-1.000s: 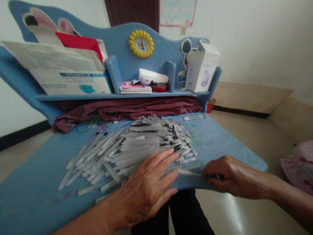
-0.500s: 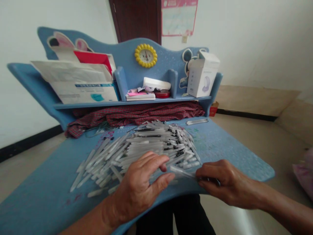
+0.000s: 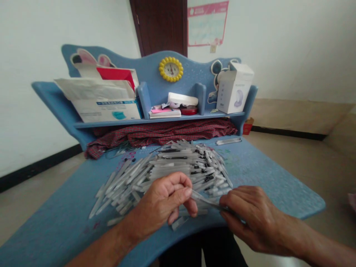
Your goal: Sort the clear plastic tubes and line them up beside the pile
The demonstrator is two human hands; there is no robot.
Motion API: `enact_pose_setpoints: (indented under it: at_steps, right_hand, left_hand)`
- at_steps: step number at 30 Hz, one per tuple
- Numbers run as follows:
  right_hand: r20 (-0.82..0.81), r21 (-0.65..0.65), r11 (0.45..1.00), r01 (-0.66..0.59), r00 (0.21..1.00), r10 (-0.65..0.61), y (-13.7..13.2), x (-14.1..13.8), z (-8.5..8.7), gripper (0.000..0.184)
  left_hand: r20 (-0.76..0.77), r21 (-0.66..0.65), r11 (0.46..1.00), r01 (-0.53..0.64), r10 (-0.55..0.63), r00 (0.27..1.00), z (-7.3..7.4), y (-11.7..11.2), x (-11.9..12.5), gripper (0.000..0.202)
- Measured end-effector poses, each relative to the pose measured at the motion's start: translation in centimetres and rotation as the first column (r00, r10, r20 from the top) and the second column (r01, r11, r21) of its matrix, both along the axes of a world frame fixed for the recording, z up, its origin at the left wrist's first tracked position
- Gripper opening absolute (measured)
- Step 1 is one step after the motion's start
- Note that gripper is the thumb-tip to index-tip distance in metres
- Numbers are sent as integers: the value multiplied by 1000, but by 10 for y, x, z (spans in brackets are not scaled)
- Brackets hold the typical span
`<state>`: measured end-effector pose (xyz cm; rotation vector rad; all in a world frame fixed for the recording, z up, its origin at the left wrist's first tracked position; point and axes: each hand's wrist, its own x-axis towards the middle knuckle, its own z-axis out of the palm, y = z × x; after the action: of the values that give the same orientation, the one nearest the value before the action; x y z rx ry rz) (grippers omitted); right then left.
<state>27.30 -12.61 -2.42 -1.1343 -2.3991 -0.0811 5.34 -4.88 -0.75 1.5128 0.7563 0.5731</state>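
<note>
A big heap of clear plastic pen barrels (image 3: 167, 168), some with black tips, lies spread over the blue desk top (image 3: 258, 170). My left hand (image 3: 164, 204) is at the near edge of the heap, thumb and fingers pinched on one end of a clear pen barrel (image 3: 204, 200). My right hand (image 3: 247, 217) is closed around the other end of that same barrel, just right of the heap. One loose barrel (image 3: 179, 223) lies under my left fingers near the desk's front edge.
A blue shelf (image 3: 155, 120) at the back carries a mask box (image 3: 109, 109), booklets, a red tin (image 3: 189, 110) and a white carton (image 3: 233, 92). A red checked cloth (image 3: 164, 131) lies beneath it. A yellow clock (image 3: 171, 69) hangs above. Two more barrels (image 3: 228, 141) lie at back right.
My left hand went from lying flat on the heap to a pinch on the barrel. My right hand moved in toward the left. The camera tilted up a little.
</note>
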Motion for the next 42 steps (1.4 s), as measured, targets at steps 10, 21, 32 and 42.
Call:
enact_pose_setpoints:
  at_steps: [10, 21, 32, 42]
  right_hand:
    - [-38, 191, 981, 18, 999, -11, 1, -16, -8, 17]
    - [25, 152, 988, -27, 999, 24, 8, -15, -10, 20]
    - [127, 112, 994, -5, 992, -9, 21, -8, 2, 20]
    - [490, 135, 796, 590, 658, -571, 127, 115, 2, 22]
  left_hand:
    - [197, -203, 979, -23, 64, 978, -3, 0, -2, 18]
    - [247, -211, 977, 1, 52, 968, -7, 2, -2, 17]
    - [151, -81, 996, 41, -28, 988, -22, 11, -7, 27]
    - [-46, 70, 997, -27, 30, 998, -35, 19, -9, 35]
